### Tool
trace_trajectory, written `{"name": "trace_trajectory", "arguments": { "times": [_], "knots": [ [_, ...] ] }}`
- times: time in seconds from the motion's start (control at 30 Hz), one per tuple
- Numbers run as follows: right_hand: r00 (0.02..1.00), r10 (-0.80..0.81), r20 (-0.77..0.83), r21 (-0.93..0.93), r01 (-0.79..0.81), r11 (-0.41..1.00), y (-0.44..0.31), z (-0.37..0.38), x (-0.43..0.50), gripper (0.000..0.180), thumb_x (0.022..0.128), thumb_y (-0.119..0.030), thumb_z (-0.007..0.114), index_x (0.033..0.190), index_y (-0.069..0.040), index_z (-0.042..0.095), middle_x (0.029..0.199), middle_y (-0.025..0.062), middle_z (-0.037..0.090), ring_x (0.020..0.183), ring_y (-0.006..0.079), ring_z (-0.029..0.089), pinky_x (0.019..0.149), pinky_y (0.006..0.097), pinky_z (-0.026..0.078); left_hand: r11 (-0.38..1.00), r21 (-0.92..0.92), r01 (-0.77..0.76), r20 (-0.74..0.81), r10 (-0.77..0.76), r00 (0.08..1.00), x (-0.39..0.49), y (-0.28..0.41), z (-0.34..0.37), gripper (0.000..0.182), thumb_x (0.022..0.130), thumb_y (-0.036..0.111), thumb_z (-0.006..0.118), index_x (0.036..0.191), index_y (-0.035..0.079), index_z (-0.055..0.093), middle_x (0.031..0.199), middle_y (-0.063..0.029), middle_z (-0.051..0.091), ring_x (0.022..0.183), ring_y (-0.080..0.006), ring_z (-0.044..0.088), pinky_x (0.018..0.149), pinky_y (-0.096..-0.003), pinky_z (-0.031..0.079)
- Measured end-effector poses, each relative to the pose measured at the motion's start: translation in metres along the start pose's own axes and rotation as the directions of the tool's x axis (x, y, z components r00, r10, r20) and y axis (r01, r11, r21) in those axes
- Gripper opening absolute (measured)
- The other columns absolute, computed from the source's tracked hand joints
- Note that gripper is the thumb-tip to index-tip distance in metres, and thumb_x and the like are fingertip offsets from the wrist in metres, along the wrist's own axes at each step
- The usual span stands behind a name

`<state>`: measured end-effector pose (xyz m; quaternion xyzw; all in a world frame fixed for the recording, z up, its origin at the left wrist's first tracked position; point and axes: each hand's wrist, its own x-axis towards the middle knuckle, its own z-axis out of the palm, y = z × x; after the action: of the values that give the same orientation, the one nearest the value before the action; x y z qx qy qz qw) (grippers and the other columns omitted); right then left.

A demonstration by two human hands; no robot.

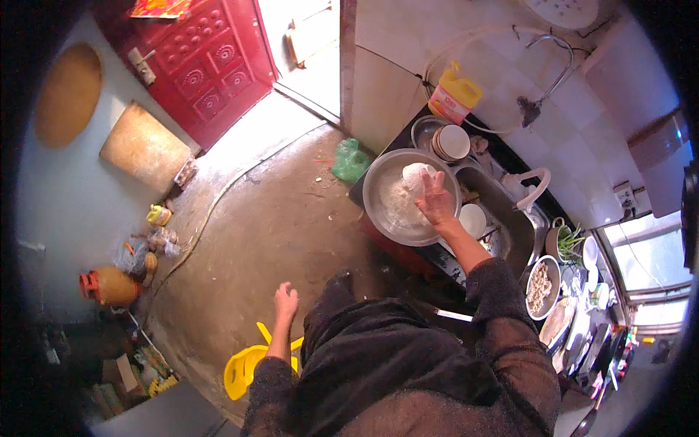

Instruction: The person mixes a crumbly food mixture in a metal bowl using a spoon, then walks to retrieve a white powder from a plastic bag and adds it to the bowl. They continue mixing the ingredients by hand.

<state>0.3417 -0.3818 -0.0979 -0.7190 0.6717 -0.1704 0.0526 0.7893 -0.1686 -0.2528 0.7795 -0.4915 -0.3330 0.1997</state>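
Note:
My right hand [435, 201] reaches into a wide metal basin [377, 213] at the corner of the counter. Its fingers lie against a rounded white lump [418, 176], perhaps a bowl with flour on it; whether they grip it cannot be told. White powder like flour [401, 202] lies in the basin beside the lump. My left hand [286, 299] hangs low over the floor with nothing in it, its fingers partly bent. Behind the basin, stacked bowls [454, 142] stand in a metal dish.
A sink [510, 218] with a white faucet [538, 180] adjoins the basin. Near the wall stands a yellow plastic jug [456, 95]. A green plastic bag [350, 160] lies on the floor, and a yellow plastic chair [240, 371] is by my left arm. A bowl of chopped food [540, 288] sits further along.

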Motion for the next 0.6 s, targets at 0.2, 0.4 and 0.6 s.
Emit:
{"name": "trace_trajectory", "arguments": {
  "times": [0.2,0.4,0.6],
  "knots": [
    [0.989,-0.054,-0.139,-0.032,0.050,0.998,-0.020,-0.031,0.000,0.086,0.066,-0.019,0.080,0.139,-0.019,0.036,0.118,0.0200,0.042,0.101,0.0379,0.056,0.076,0.0448,0.054,0.990,-0.062,-0.129,0.059,0.133,0.989,0.093,0.100,-0.036,0.037,0.084,0.016,0.056,0.118,0.003,0.058,0.112,-0.0199,0.062,0.102,-0.0336,0.060,0.091,-0.0424,0.048],
    [0.964,0.041,-0.261,0.073,-0.023,0.997,-0.033,-0.059,-0.001,0.084,0.061,-0.017,0.081,0.135,-0.018,0.042,0.115,0.0167,0.043,0.099,0.0351,0.056,0.074,0.0441,0.053,0.871,-0.441,-0.218,0.101,0.289,0.952,0.124,0.192,0.003,0.033,0.090,0.018,0.058,0.120,0.003,0.060,0.111,-0.0131,0.065,0.100,-0.0226,0.063,0.087,-0.0349,0.049],
    [0.998,-0.005,-0.062,0.034,0.007,0.999,-0.041,-0.053,-0.012,0.080,0.061,-0.013,0.077,0.134,-0.020,0.044,0.118,0.0127,0.047,0.096,0.0358,0.057,0.076,0.0462,0.050,0.504,-0.786,0.358,0.541,0.280,0.793,0.121,0.319,0.027,0.055,0.095,0.047,0.053,0.126,0.002,0.056,0.120,-0.0117,0.060,0.115,-0.0199,0.057,0.095,-0.0314,0.044]
  ]
}}
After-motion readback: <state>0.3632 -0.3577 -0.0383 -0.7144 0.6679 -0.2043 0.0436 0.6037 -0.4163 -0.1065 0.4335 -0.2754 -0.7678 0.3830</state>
